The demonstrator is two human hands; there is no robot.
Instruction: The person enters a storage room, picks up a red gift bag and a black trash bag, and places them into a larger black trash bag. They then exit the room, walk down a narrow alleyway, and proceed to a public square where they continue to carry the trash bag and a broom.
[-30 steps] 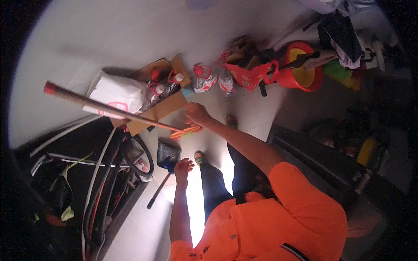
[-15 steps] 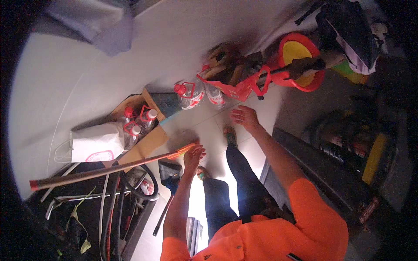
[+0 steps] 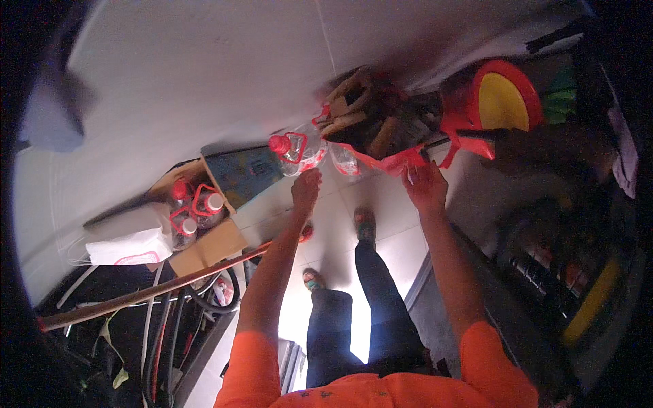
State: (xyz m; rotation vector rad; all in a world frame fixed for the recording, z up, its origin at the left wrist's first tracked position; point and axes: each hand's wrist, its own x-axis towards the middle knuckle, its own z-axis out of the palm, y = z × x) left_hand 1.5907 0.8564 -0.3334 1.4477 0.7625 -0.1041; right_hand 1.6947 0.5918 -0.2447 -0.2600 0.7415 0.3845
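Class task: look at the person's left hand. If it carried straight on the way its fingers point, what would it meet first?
Probably the clear plastic bottle with the red cap, just beyond the left hand; depth is hard to judge in this fisheye view.

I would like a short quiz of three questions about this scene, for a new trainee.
1. True or false: the right hand touches the red bag.
2. Which thing is nearest to the left hand? A) yellow bowl B) clear bottle with a red cap C) white bag
3. Fill in: the long wooden stick lies to the person's ____.

Key: 1 true; 2 B; 3 left.
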